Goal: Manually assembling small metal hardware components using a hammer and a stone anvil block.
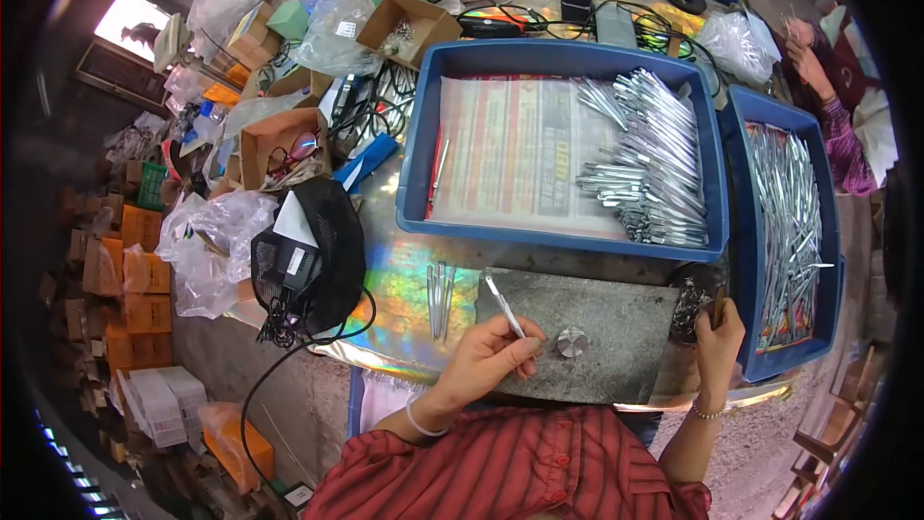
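My left hand (486, 358) is closed on a slim silver metal rod (502, 302), its upper end pointing up and to the left. Just right of those fingers, a round shiny metal disc (572, 341) sits on a grey stone-like slab (616, 313). At the slab's right end, my right hand (720, 345) pinches a thin brownish tool (719, 302) of a kind I cannot make out. That tool is beside a dark round dish (685, 279) with small metal bits in it. Several loose silver rods (441, 300) lie on the table, left of the slab.
A big blue tray (568, 49), paper-lined, has silver rods (664, 159) piled at its right. Another blue tray (834, 260) of rods stands farther right. A black mesh bag (332, 241) with cables, boxes and plastic bags crowd the left. Another person's hand (807, 53) shows at far right.
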Available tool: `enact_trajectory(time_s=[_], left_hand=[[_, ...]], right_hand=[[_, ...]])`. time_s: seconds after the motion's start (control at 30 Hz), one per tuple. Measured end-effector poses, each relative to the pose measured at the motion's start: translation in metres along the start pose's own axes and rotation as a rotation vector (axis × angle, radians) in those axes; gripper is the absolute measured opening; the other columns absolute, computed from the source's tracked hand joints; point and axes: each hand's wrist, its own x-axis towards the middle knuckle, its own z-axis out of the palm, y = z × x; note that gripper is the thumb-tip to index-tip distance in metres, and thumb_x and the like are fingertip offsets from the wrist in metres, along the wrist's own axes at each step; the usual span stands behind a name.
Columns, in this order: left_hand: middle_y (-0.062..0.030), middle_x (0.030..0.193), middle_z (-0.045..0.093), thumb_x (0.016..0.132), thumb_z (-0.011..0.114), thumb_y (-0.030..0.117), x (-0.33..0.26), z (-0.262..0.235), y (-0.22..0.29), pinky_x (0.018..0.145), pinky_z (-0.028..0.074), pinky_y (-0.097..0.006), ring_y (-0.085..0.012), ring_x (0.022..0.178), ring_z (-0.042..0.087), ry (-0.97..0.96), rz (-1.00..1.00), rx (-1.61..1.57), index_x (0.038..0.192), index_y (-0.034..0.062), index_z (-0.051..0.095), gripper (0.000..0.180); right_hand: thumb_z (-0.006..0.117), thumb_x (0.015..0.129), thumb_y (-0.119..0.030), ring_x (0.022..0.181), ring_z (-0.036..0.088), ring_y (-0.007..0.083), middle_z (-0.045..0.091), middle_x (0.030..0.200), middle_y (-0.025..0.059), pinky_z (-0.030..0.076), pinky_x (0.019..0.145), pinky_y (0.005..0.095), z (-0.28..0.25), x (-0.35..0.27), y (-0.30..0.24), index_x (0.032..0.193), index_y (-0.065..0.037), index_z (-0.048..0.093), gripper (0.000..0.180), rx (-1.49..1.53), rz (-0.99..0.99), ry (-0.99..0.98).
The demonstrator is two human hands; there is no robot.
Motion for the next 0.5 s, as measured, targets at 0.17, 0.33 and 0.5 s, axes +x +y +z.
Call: enact_trajectory(time_s=[0.17,0.33,0.5], left_hand=[[-0.0057,0.084,0.059,0.089,0.055,0.009,-0.001,0.002,0.001,0.058,0.049,-0.021,-0.0108,0.068,0.060,0.009,-0.007,0.013,0.100,0.0001,0.055,0.014],[-0.0054,0.084,0.059,0.089,0.056,0.009,-0.002,0.004,0.000,0.059,0.049,-0.021,-0.0104,0.067,0.060,0.009,0.004,0.020,0.100,0.0002,0.055,0.015],[-0.0056,0.084,0.059,0.089,0.056,0.009,-0.001,0.003,-0.001,0.059,0.049,-0.021,-0.0102,0.068,0.060,0.008,0.007,0.037,0.100,0.0000,0.055,0.014]], right_hand=[[0.055,0.078,-0.003,0.060,0.036,0.0103,0.041,0.062,0.0047,0.035,0.054,0.0261,0.002,0.000,0.004,0.076,0.002,0.044,0.011,0.194,0.031,0.047],[0.057,0.077,-0.002,0.059,0.039,0.0097,0.046,0.061,0.0056,0.036,0.053,0.0274,0.001,-0.002,0.003,0.077,0.003,0.047,0.011,0.201,0.010,0.087],[0.060,0.076,-0.004,0.060,0.038,0.0138,0.042,0.064,0.0071,0.036,0.055,0.0278,0.008,-0.001,0.002,0.082,0.003,0.047,0.016,0.012,-0.058,0.096]])
